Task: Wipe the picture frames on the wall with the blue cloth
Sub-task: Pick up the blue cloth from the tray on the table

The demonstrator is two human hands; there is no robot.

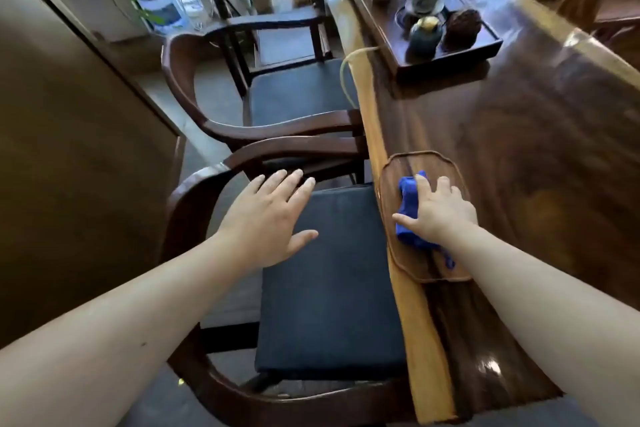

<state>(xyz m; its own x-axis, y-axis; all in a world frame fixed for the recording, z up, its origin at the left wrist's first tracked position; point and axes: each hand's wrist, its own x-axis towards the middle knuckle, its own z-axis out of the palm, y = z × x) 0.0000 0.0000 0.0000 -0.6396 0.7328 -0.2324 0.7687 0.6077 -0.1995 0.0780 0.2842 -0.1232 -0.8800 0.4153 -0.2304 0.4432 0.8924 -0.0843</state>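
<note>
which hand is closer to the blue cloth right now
Right. The right hand lies on top of the blue cloth, which sits on the small wooden tray on the table. The left hand is spread open above the chair cushion, apart from the cloth.

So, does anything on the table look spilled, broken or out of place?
Nothing stands out. The blue cloth lies bunched on a small wooden tray under the right hand. The tea things sit upright in the dark tray farther along the table.
</note>
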